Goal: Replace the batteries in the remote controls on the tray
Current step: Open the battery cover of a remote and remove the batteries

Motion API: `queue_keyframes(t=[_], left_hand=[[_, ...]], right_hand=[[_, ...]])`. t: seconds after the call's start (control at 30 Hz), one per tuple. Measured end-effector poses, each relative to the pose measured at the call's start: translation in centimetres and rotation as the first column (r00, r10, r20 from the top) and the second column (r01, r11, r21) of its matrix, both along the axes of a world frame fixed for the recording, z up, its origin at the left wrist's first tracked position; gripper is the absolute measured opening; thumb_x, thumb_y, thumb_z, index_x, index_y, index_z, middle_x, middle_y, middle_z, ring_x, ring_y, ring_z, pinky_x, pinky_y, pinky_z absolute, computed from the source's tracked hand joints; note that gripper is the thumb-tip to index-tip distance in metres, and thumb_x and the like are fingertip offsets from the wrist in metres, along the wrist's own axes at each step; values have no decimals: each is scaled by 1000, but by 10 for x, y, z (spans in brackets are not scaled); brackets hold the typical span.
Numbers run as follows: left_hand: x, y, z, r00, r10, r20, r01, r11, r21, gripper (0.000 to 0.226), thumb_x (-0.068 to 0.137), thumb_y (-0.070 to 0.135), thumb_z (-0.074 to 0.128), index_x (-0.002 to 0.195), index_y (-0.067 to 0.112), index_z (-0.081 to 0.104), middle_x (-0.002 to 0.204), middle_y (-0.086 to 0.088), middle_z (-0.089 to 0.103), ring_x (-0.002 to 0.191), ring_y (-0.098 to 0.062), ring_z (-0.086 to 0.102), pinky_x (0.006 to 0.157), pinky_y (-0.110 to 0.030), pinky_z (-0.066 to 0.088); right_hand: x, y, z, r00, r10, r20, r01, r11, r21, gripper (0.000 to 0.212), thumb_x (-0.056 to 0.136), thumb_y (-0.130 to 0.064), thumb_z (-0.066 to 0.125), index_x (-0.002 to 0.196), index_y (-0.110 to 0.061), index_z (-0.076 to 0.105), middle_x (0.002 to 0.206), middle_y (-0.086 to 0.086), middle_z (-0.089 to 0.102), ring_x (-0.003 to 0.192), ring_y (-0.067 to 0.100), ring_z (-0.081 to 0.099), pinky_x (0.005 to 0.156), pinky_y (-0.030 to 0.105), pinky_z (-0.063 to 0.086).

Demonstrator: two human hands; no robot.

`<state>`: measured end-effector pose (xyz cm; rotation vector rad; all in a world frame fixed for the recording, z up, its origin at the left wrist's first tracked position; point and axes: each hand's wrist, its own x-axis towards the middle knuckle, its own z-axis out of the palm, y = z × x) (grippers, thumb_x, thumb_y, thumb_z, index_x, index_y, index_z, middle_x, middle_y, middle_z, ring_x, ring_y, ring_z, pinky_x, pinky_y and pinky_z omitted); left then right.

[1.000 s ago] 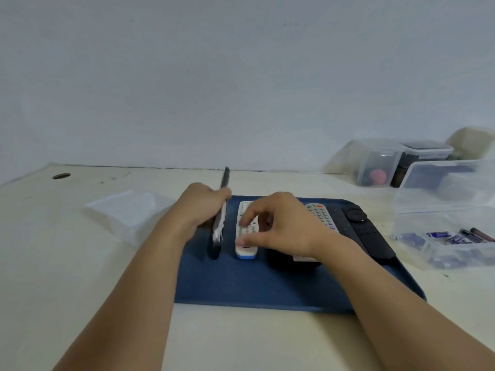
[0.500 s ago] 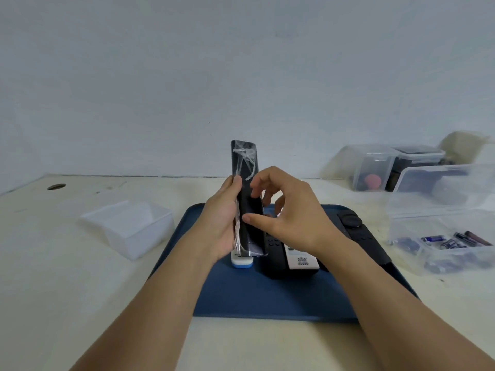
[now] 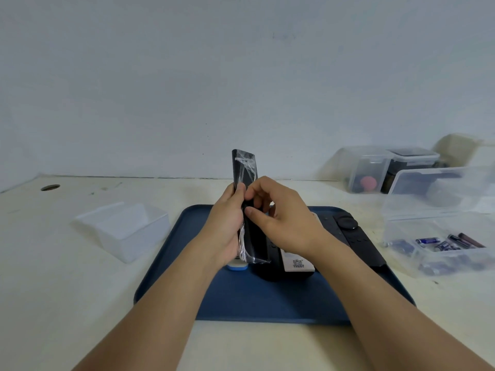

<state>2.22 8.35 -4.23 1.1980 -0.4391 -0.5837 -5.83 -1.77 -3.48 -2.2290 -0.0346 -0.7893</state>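
Gripping black remote [image 3: 246,183] upright: left hand [image 3: 227,226] | right hand [image 3: 281,218] pinching it | above tray [image 3: 171,253]

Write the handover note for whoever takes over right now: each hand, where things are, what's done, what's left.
Left hand: shut on the black wrapped remote, held upright above the blue tray.
Right hand: thumb and fingers on the same remote's front, working at it.
On the tray: a white remote with a blue end, a white labelled remote and black remotes.
Batteries sit in the open clear box on the right; an empty clear bin stands on the left.
Done: no remote visibly opened.
Left: open each, swap batteries, close.
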Motion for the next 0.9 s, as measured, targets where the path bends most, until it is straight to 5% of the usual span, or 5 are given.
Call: queue_keyframes(t=[0.37,0.6,0.67,0.77,0.9], left_hand=[[-6,-8,-5,996,79,-46,-79,997,-4,40,109,33,43,78,22,65,88,-8,70,95,-26,70,94,-48,57],[-4,-5,0,992,72,-101,-77,996,-46,32,109,37,39,126,18,60,118,-15,71,102,-30,74,88,-53,59],[-2,-3,3,985,61,-164,-72,995,-62,34,109,38,41,127,17,59,113,-15,74,100,-33,74,89,-59,58],[-1,-3,6,967,30,-253,-52,995,-81,28,106,35,50,116,12,61,103,-13,74,80,-29,73,69,-46,62],[0,0,8,944,-4,-330,-34,993,-110,41,101,26,59,136,5,56,107,-11,72,79,-21,71,63,-35,61]], right_hand=[[0,-5,0,998,-3,-69,1,1000,-30,13,90,-11,66,98,-18,59,83,-6,57,77,15,55,66,16,43],[-3,-8,7,999,17,-36,-14,996,88,11,88,-12,71,93,-22,70,74,-18,56,74,7,54,72,25,50],[-6,-11,13,1000,26,-13,-23,977,214,10,85,-11,77,88,-20,74,74,-17,60,73,10,59,71,24,53],[-15,-28,23,993,-99,59,55,860,507,8,84,-5,78,86,-11,74,80,4,66,70,17,68,71,31,60],[-29,-61,25,952,-232,-197,305,750,587,10,83,3,76,85,-4,68,86,16,68,67,19,68,62,29,62]])
